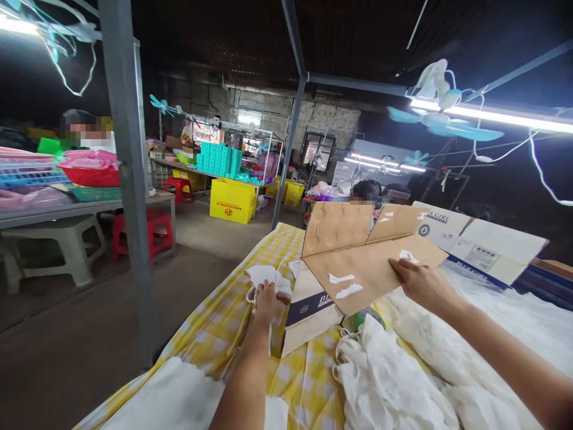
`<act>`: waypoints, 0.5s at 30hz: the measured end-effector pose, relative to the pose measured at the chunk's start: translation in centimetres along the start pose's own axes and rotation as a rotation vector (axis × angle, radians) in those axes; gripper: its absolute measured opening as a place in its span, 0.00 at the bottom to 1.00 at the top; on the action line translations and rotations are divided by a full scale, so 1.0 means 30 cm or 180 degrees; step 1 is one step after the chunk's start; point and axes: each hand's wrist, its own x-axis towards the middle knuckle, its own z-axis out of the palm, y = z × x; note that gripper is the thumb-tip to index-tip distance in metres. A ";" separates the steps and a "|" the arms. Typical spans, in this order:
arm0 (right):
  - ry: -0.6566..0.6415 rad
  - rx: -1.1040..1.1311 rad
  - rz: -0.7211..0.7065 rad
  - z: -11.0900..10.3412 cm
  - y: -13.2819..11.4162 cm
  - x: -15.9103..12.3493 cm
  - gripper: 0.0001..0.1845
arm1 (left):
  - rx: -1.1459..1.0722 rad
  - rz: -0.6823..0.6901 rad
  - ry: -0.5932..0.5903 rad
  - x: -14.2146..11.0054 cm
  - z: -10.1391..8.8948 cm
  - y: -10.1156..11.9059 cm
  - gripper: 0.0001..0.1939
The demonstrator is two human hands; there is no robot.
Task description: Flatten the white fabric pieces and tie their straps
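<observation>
My left hand (265,298) has its fingers curled on a bunched white cloth piece (262,275) at the left side of the cardboard box. My right hand (423,286) grips an edge of the cardboard box flap (358,269), which tilts above the table with its brown inner side up. Torn white paper scraps (349,291) stick to that flap. Dark blue printing shows on the box's white outer side (308,310). A heap of white cloth pieces (385,370) with thin straps lies below my right arm.
A yellow-and-white checked cloth (224,304) covers the table. A green round object (359,319) is partly hidden beneath the flap. A metal post (128,179) stands at the left. Another printed carton (483,245) lies at the right. Two people sit farther back.
</observation>
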 end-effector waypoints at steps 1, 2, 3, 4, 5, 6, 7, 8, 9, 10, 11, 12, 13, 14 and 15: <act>-0.0007 0.0011 0.0004 0.000 0.000 0.001 0.21 | -0.0165 -0.0043 0.0132 0.016 -0.018 -0.011 0.17; -0.0022 0.0030 -0.0004 0.002 0.000 0.001 0.22 | -0.0360 -0.0085 0.0266 0.031 -0.042 -0.023 0.16; -0.0041 0.0052 -0.0017 0.004 0.000 0.002 0.23 | -0.0561 -0.0121 0.0410 0.044 -0.072 -0.035 0.16; -0.0059 0.0079 -0.0026 0.006 -0.001 0.003 0.23 | -0.0740 -0.0147 0.0567 0.052 -0.109 -0.046 0.16; -0.0079 0.0114 -0.0025 0.008 -0.003 0.005 0.23 | -0.0908 -0.0162 0.0738 0.053 -0.154 -0.057 0.15; -0.0105 0.0160 -0.0015 0.008 -0.007 0.007 0.22 | -0.1063 -0.0167 0.0918 0.046 -0.206 -0.064 0.14; -0.0136 0.0209 0.0015 0.006 -0.012 0.009 0.20 | -0.1202 -0.0161 0.1097 0.028 -0.266 -0.068 0.12; -0.0172 0.0251 0.0068 0.002 -0.019 0.012 0.18 | -0.1319 -0.0144 0.1263 0.000 -0.331 -0.064 0.11; -0.0220 0.0287 0.0130 -0.006 -0.026 0.016 0.17 | -0.1409 -0.0118 0.1409 -0.039 -0.400 -0.051 0.10; -0.0283 0.0319 0.0191 -0.017 -0.034 0.020 0.16 | -0.1504 -0.0059 0.1538 -0.089 -0.469 -0.029 0.12; -0.0358 0.0350 0.0238 -0.031 -0.042 0.025 0.16 | -0.1574 0.0003 0.1639 -0.147 -0.536 0.004 0.13; -0.0437 0.0385 0.0273 -0.048 -0.048 0.031 0.15 | -0.1686 0.0102 0.1761 -0.214 -0.597 0.046 0.14; -0.0514 0.0421 0.0298 -0.066 -0.053 0.036 0.15 | -0.2042 0.0301 0.1964 -0.285 -0.649 0.094 0.14; -0.0591 0.0462 0.0307 -0.085 -0.055 0.043 0.15 | -0.2296 0.0438 0.2089 -0.358 -0.689 0.147 0.14; -0.0648 0.0492 0.0329 -0.104 -0.055 0.049 0.15 | -0.2470 0.0524 0.2069 -0.432 -0.717 0.200 0.15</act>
